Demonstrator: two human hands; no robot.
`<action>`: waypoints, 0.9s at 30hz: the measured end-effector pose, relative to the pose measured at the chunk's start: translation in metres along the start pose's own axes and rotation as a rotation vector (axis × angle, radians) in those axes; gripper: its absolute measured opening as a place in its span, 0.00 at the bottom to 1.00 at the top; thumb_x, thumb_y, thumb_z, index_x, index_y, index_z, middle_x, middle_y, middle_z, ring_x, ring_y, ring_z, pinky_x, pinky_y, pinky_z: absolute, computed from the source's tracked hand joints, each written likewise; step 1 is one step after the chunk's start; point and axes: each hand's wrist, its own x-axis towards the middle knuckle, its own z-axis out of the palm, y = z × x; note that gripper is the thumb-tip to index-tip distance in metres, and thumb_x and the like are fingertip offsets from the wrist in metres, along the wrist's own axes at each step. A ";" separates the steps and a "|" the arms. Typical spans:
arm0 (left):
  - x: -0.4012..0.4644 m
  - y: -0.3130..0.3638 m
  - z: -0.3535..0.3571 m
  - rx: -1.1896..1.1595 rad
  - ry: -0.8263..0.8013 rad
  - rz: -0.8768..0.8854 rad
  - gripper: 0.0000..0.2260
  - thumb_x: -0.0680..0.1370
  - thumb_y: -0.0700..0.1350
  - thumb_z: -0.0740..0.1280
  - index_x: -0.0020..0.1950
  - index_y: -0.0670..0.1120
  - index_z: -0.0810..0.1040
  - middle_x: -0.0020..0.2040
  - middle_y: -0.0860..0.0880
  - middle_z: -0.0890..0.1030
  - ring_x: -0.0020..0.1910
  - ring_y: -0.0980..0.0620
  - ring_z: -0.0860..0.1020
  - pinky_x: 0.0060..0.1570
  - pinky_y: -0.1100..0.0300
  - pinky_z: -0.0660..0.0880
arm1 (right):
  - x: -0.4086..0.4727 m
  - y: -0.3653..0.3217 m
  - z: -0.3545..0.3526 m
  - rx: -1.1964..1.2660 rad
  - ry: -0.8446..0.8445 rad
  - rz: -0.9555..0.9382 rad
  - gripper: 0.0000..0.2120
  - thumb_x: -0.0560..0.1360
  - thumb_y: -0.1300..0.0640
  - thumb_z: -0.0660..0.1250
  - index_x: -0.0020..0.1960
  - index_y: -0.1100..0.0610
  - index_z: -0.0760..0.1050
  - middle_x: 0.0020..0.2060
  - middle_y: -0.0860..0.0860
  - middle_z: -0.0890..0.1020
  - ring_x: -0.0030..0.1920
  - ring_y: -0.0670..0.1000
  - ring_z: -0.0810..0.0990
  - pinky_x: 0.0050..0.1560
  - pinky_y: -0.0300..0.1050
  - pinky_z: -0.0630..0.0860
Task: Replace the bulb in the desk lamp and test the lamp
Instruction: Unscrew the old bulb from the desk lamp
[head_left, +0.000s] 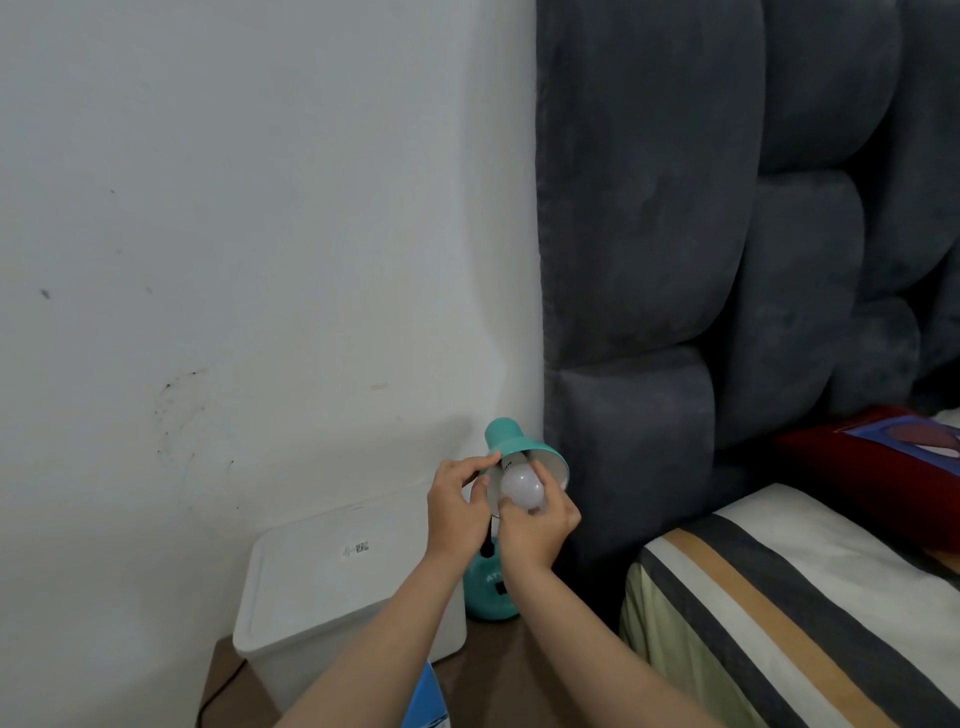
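A teal desk lamp stands on a brown bedside surface, its round base (491, 592) low behind my forearms. Its teal shade (511, 441) tilts toward me, showing a white inside. A white bulb (521, 487) sits in the mouth of the shade, its neck inside the shade. My right hand (537, 527) grips the bulb from below with its fingers around it. My left hand (460, 506) pinches the left rim of the shade. The lamp's neck is mostly hidden behind my hands.
A white lidded plastic box (332, 587) stands left of the lamp against the white wall. A blue carton (426, 699) pokes up at the bottom edge. A dark padded headboard (675, 260) and a striped bed (789, 613) fill the right. A black cable (223, 686) trails at lower left.
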 end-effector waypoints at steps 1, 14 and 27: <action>0.000 0.000 0.000 0.001 0.000 0.002 0.18 0.76 0.34 0.64 0.50 0.58 0.78 0.48 0.51 0.77 0.50 0.59 0.76 0.53 0.66 0.72 | -0.001 0.000 -0.001 -0.002 0.001 -0.007 0.28 0.69 0.68 0.71 0.65 0.49 0.72 0.62 0.55 0.65 0.54 0.52 0.73 0.53 0.43 0.75; -0.001 -0.001 0.001 0.011 0.001 0.012 0.18 0.76 0.33 0.64 0.50 0.58 0.78 0.48 0.50 0.77 0.50 0.58 0.76 0.52 0.67 0.72 | 0.003 0.003 -0.002 0.077 -0.007 0.004 0.22 0.68 0.66 0.73 0.60 0.52 0.74 0.61 0.56 0.72 0.50 0.51 0.75 0.38 0.32 0.71; 0.001 0.001 0.001 0.005 0.005 -0.015 0.20 0.75 0.33 0.64 0.47 0.61 0.77 0.49 0.51 0.77 0.50 0.58 0.76 0.48 0.74 0.71 | 0.009 0.005 -0.005 0.127 -0.045 -0.021 0.23 0.67 0.67 0.74 0.59 0.52 0.77 0.60 0.52 0.71 0.55 0.53 0.77 0.50 0.42 0.77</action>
